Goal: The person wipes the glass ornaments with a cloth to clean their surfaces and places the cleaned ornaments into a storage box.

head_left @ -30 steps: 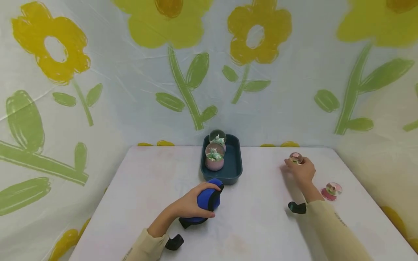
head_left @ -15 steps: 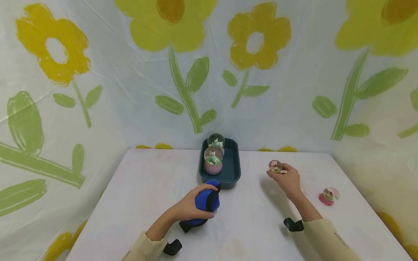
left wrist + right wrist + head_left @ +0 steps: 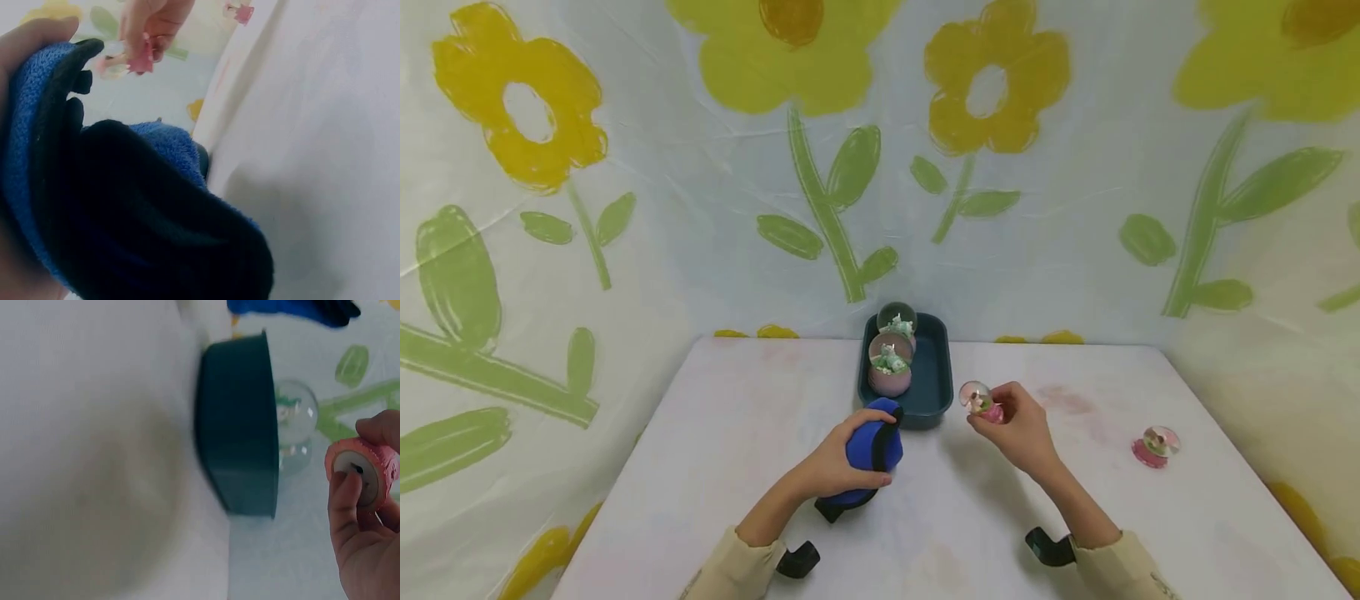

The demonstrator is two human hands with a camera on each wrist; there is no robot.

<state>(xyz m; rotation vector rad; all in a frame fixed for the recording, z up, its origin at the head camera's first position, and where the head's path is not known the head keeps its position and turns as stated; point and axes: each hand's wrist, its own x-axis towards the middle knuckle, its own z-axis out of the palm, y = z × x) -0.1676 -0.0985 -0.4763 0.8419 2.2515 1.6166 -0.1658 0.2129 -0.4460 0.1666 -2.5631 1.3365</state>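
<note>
My right hand (image 3: 1024, 432) pinches a small snow globe (image 3: 976, 398) with a pink base, raised off the table just right of the tray. In the right wrist view a thumb and fingers grip its pink base (image 3: 337, 455), whose pale underside shows. My left hand (image 3: 829, 463) grips a blue terry cloth bundle with black edging (image 3: 867, 450), in front of the tray. The left wrist view shows its dark inner side close up; its exact kind is unclear. Two larger snow globes (image 3: 890, 367) stand at the left inside the dark teal tray (image 3: 936, 367).
Another small snow globe with a pink base (image 3: 1156, 447) sits on the white table (image 3: 722, 425) at the right. A flower-printed cloth (image 3: 715, 167) hangs behind the table and at both sides.
My right hand has carried the small snow globe left from the right rear of the table to beside the tray. The left hand keeps its grip on the blue bundle, almost still.
</note>
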